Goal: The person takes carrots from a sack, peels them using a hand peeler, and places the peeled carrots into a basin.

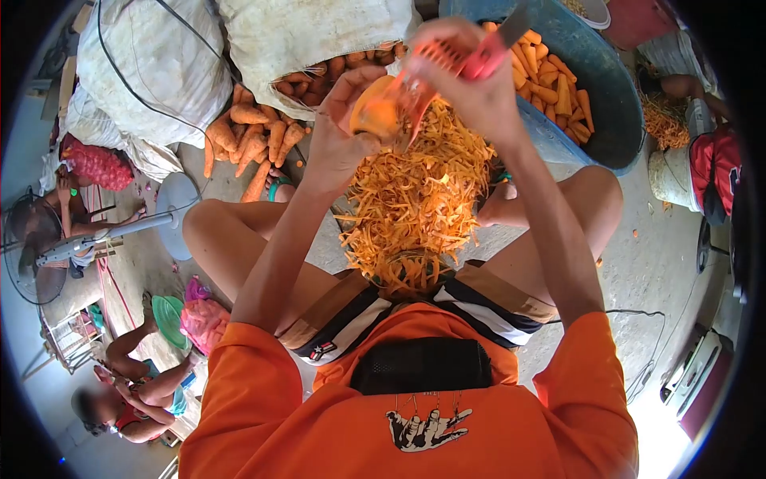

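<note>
My left hand (339, 132) is closed around an orange carrot (375, 108), held up above the heap of peelings. My right hand (479, 96) grips a red peeler (435, 62), smeared by motion, right beside the carrot. A grey blade (515, 24) sticks out past the red handle on the far side of that hand; whether it is part of the same tool I cannot tell. Below both hands, a tall heap of carrot peelings (423, 191) rises between my legs, and its base reaches my lap.
Peeled carrots (562, 88) lie in a blue tub (618, 120) at the far right. Unpeeled carrots (247, 136) spill beside white sacks (319, 32). A fan (36, 247) stands left. A seated person (144, 391) is at lower left; another person's arm (686, 86) shows far right.
</note>
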Action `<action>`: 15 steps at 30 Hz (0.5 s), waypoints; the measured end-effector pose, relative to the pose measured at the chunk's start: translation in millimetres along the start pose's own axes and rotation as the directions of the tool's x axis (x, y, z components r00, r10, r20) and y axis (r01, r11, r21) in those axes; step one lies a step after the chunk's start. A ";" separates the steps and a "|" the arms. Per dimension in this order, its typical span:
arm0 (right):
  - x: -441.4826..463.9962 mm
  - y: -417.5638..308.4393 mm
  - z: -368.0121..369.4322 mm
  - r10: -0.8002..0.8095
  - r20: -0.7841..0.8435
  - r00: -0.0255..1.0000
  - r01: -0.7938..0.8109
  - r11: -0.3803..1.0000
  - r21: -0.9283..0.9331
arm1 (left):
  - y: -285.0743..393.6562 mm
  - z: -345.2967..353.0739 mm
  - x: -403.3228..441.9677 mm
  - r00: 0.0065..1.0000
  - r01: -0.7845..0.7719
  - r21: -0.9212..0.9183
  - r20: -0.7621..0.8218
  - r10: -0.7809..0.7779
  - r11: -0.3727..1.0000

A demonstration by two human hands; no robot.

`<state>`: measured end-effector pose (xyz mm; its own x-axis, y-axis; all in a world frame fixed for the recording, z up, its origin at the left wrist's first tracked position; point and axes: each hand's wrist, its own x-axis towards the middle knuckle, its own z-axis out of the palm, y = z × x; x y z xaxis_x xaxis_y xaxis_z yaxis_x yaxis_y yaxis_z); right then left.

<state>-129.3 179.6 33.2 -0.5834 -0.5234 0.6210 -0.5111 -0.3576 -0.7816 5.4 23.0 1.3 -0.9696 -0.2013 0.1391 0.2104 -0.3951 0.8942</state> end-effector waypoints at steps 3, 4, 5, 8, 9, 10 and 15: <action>-1.9 8.6 -3.8 0.102 -0.030 0.994 -0.099 0.991 0.091 | -6.4 -4.5 -6.5 0.998 0.023 -0.058 0.053 -0.020 0.998; 1.2 16.6 -11.2 0.137 -0.061 0.989 -0.128 0.983 0.132 | -4.7 -6.7 -7.3 0.991 0.019 -0.091 0.131 -0.007 0.996; 3.4 23.5 -18.7 0.140 -0.065 0.988 -0.131 0.983 0.130 | -3.4 -7.6 -7.3 0.978 0.013 -0.124 0.207 0.013 0.992; 12.0 37.5 -32.8 0.022 -0.052 0.998 -0.018 0.997 0.068 | 8.2 -0.8 -3.0 0.992 0.078 -0.125 0.109 -0.064 0.989; 9.8 8.0 -20.8 0.111 0.050 0.993 -0.119 0.974 0.193 | 6.8 -3.6 -2.6 0.993 0.073 -0.126 0.099 -0.061 0.989; 6.1 3.3 -8.0 0.112 0.059 0.992 -0.122 0.972 0.199 | 3.9 -7.6 -0.5 0.995 0.055 -0.077 0.088 -0.048 0.996; 8.9 21.0 -28.5 0.143 0.051 0.988 -0.148 0.980 0.131 | 6.8 -16.6 0.1 0.947 -0.028 0.022 0.321 0.020 0.999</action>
<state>-163.3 189.5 24.0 -0.6176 -0.6078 0.4992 -0.3318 -0.3742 -0.8660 8.8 5.4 0.3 -0.9542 0.0888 0.2858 0.2349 -0.3693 0.8991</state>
